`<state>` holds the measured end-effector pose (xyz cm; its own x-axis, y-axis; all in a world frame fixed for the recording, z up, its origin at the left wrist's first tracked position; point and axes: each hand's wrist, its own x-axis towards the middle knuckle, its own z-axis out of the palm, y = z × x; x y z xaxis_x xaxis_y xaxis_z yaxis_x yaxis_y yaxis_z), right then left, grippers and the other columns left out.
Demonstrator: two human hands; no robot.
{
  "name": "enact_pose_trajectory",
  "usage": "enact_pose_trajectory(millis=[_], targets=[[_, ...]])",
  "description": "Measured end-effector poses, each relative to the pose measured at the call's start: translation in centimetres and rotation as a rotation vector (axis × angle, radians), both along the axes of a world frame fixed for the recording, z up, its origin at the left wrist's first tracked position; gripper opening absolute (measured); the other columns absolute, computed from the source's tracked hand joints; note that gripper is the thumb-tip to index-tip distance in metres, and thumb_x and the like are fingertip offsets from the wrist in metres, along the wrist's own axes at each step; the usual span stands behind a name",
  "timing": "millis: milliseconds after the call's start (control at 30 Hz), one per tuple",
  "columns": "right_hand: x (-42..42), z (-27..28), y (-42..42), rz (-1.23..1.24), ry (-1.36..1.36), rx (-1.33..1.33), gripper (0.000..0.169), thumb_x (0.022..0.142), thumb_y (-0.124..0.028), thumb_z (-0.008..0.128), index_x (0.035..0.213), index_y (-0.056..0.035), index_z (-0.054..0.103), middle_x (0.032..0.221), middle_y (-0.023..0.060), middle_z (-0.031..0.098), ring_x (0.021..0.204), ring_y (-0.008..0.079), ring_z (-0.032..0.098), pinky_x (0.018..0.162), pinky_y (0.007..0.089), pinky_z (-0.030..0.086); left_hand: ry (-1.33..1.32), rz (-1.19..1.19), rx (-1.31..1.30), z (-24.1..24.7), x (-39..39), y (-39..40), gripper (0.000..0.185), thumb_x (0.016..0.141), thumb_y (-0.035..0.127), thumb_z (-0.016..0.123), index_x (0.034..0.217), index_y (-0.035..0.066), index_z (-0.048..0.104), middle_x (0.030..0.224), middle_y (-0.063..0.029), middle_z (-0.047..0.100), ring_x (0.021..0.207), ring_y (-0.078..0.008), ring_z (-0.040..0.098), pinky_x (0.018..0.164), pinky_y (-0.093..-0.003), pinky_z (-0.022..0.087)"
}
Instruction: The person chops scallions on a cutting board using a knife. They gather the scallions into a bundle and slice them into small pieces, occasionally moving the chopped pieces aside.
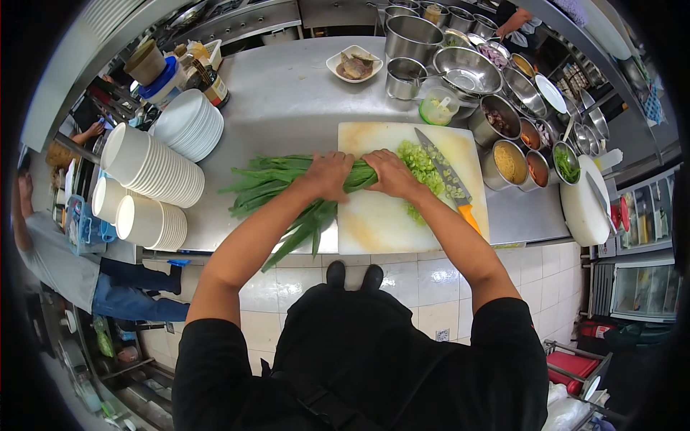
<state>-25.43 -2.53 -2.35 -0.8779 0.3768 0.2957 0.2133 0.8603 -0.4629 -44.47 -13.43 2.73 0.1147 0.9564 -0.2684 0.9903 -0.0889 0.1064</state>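
Note:
A thick bundle of long green leafy stalks, like scallions or leeks, lies across the left edge of a white cutting board, its leaves spread over the steel counter. My left hand is closed over the bundle near the board's edge. Around the cut end of the stalks, my right hand is wrapped. Pale green chopped pieces are heaped on the board just right of it. Beyond them lies a knife with an orange handle, its blade pointing away and dotted with slices.
Stacked white tubs and plates stand at the left. A bowl of food sits at the back. Steel pots and a steel bowl crowd the right. Another person is at far left.

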Motion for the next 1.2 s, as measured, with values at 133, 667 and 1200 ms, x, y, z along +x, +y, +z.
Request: enact_pose_trajectory(millis=[133,667,1200], targets=[[0.2,0.1,0.2,-0.005,-0.012,-0.015,0.058,0.066,-0.024,0.089,0.113,-0.0036,0.063,0.109,0.0162,0.065,0.111,0.0359,0.058,0.100,0.0427,0.045,0.151,0.142,-0.039,2.0,-1.4,-3.1,0.126,0.053,0.046,0.094,0.152,0.004,0.029,0.155,-0.0202,0.035,0.150,-0.0411,0.024,0.113,-0.0792,0.011],[-0.8,1.2,-1.2,0.033,-0.172,-0.092,0.057,0.065,-0.037,0.091,0.108,-0.0054,0.069,0.108,0.0149,0.064,0.108,0.0351,0.058,0.097,0.0427,0.045,-0.391,0.101,-0.125,-3.2,-6.5,-4.9,0.102,0.058,0.034,0.090,0.143,0.006,0.043,0.140,-0.0254,0.051,0.130,-0.0397,0.050,0.106,-0.0523,0.041],[-0.5,-1.0,-1.2,-0.110,-0.144,-0.043,0.042,0.068,-0.022,0.079,0.105,-0.0065,0.065,0.112,0.0124,0.061,0.110,0.0353,0.053,0.094,0.0453,0.045,-0.231,0.180,0.379,-3.5,5.2,-2.0,0.064,0.103,0.049,0.041,0.139,-0.003,0.047,0.136,-0.0248,0.054,0.130,-0.0371,0.047,0.110,-0.0547,0.030]])
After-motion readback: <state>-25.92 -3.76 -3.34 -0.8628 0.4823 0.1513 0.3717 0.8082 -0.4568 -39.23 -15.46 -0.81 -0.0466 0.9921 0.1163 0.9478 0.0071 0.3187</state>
